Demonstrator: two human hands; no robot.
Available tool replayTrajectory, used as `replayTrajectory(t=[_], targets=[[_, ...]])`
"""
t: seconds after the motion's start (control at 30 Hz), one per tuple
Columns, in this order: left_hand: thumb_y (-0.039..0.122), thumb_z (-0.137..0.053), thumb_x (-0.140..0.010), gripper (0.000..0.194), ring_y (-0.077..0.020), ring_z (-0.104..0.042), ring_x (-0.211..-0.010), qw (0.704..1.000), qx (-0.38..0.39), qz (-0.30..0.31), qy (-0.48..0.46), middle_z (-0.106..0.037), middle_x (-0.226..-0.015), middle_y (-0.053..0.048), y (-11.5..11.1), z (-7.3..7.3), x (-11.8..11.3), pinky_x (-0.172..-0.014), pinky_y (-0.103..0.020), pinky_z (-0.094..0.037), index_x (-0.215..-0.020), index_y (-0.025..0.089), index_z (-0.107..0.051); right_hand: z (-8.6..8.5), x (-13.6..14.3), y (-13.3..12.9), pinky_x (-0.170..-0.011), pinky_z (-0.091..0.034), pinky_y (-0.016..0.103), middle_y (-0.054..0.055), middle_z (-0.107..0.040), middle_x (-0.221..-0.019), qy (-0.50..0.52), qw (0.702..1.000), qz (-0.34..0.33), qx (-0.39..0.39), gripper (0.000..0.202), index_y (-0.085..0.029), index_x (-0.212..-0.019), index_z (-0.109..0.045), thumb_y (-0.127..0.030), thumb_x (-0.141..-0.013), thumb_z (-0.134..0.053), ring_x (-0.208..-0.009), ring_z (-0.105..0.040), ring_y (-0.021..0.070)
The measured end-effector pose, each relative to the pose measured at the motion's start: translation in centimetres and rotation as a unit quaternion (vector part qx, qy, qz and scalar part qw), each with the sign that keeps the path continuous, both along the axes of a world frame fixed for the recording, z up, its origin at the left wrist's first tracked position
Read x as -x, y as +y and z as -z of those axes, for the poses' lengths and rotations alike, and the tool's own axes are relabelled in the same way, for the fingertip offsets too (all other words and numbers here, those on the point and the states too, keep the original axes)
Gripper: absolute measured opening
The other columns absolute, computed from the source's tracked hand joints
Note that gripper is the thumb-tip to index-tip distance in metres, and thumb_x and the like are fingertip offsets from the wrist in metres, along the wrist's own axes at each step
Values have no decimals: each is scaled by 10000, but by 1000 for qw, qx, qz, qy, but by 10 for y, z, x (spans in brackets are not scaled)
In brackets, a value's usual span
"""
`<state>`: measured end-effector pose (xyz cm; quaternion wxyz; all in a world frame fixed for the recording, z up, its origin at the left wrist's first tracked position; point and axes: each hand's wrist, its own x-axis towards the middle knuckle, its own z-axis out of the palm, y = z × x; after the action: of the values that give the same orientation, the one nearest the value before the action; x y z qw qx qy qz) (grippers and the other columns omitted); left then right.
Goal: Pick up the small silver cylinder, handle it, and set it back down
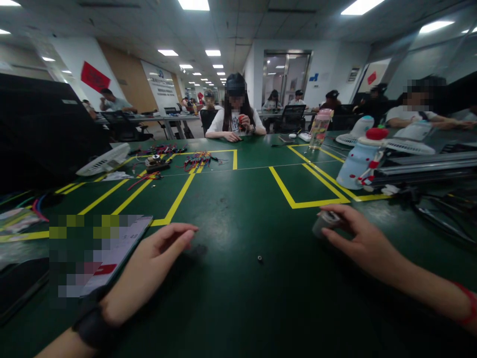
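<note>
I see grey cylinder (pixel 319 227) taken up at right, right hand (pixel 354 236) wrapped round it; left hand (pixel 158 253) loosely part-curled, seemingly empty; small ringed part (pixel 260 259) not yet picked up, near centre.

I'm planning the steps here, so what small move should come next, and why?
Probably bring the left hand to the small part: nothing shows in that hand's grasp, while the right hand holds a grey cylinder, and the part sits on the table between them, touched by neither.

I have a short grey cylinder (pixel 320 223) gripped by its sides in the right hand (pixel 359 231), one end facing upward.
</note>
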<state>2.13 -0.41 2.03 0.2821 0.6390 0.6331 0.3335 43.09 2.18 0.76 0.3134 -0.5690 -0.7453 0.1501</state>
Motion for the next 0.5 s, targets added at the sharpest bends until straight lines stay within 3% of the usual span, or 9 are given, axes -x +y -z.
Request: replayTrajectory(t=[0.13,0.2,0.27,0.33,0.4,0.47,0.5], targets=[[510,-528,-870,389,-209,-629,-817,998,23,-47,-23,-658,-843,-14,-2,18,43,-753,-320,-489,-1137,237,-604,5,-95,8,-698,-507,335,144,-585,-1112,-101,974,204,15,572,-206,-1257,-474,-527,-793,-571,-893,-619,236],[508,-525,-873,385,-198,-625,-798,998,24,-46,-40,-656,-828,-5,-1,22,46,-734,-306,-490,-1141,241,-597,10,-132,11,-636,-498,355,148,-592,-1066,-130,954,268,24,584,-220,-1250,-470,-572,-789,-542,-816,-620,243],[512,-535,-864,376,-190,-617,-780,998,19,-45,-41,-656,-811,2,1,23,41,-709,-291,-490,-1115,243,-607,13,-149,13,-680,-504,428,150,-582,-1059,-161,942,295,-15,621,-212,-1244,-475,-624,-780,-492,-843,-612,288],[517,-551,-851,366,-186,-612,-766,998,17,-48,-29,-657,-796,7,3,22,36,-695,-284,-489,-1081,241,-619,10,-142,11,-842,-456,551,172,-541,-1152,-210,922,307,-109,705,-174,-1270,-468,-665,-764,-459,-1032,-549,380],[520,-548,-851,358,-187,-612,-766,998,17,-50,-22,-660,-801,7,5,23,34,-692,-286,-490,-1061,240,-623,4,-111,7,-987,-330,615,183,-468,-1280,-252,904,281,-202,727,-150,-1295,-463,-660,-776,-457,-1211,-411,427],[524,-533,-861,357,-191,-616,-782,999,21,-46,-17,-662,-823,5,6,25,36,-704,-294,-491,-1070,247,-618,-4,-59,1,-1022,-320,569,143,-456,-1318,-252,933,158,-201,613,-187,-1274,-495,-598,-820,-480,-1239,-398,365],[526,-526,-866,359,-193,-619,-795,999,24,-42,-15,-664,-841,4,6,26,38,-714,-299,-491,-1081,252,-613,-6,-29,-1,-997,-376,504,106,-502,-1270,-232,959,54,-154,516,-217,-1227,-534,-556,-840,-500,-1190,-453,300]])
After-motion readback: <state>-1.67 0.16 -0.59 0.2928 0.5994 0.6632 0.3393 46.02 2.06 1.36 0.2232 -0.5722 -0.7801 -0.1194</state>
